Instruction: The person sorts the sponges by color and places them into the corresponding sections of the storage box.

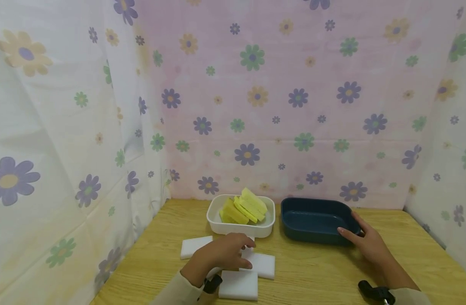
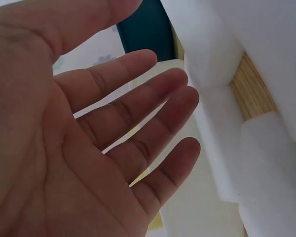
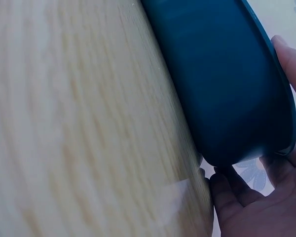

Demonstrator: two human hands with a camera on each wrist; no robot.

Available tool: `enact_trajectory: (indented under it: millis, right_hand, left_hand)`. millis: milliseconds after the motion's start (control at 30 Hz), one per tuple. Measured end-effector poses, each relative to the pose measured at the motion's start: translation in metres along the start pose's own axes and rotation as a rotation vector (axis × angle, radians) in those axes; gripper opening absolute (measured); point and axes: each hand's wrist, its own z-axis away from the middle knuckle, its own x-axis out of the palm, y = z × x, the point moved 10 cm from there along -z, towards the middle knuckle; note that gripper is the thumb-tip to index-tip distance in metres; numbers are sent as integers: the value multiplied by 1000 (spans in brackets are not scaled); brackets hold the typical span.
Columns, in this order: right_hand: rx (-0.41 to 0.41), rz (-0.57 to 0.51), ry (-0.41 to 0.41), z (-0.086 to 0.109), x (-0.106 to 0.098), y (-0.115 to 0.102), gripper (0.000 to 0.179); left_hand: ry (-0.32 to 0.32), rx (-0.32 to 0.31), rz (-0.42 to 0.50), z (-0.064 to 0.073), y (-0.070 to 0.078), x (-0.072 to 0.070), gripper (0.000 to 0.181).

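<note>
My left hand [image 1: 225, 254] hovers over several flat white sponge-like blocks [image 1: 238, 286] on the table, its fingers loosely spread. The left wrist view shows that palm [image 2: 79, 163] with nothing in it; white blocks [image 2: 212, 133] lie beyond the fingertips. At the right, my right hand [image 1: 371, 245] grips the right end of a dark teal rectangular container [image 1: 313, 237]. Its thumb lies at the rim, and the other fingers are around the outer end. In the right wrist view the container's side wall [image 3: 222, 79] stands beside the fingers.
Behind the white blocks stands a white container [image 1: 240, 230] holding several yellow sponge-like slices [image 1: 252, 206], some rising above its rim. The teal container is just right of it. A wooden table [image 1: 313, 275] lies beneath, with flowered cloth [image 1: 278, 127] hanging behind and at both sides.
</note>
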Motion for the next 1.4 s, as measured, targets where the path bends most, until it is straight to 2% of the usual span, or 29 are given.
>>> enact_trajectory:
  millis: [333,633,900,1133,1300,1400]
  right_hand:
    - [-4,-2,0,1,0,-1,101]
    - [-8,6,-3,0,0,-1,100]
    - [-13,0,-10,0,0,-1,99]
    - [1,6,-7,2,1,-1,100]
    - [1,10,-8,1,1,-1,100]
    - [-2,12,-10,1,1,-1,99]
  left_hand:
    - [-1,-10,55,-1,-13,4,56]
    - [-29,0,109,-3,-17,7,55]
    - [0,13,110,-5,-20,6,46]
    - [5,20,111,-5,-11,9,40]
    - [-25,1,105,-4,0,13,38]
    - [-41,-18,89,-5,2,15,38]
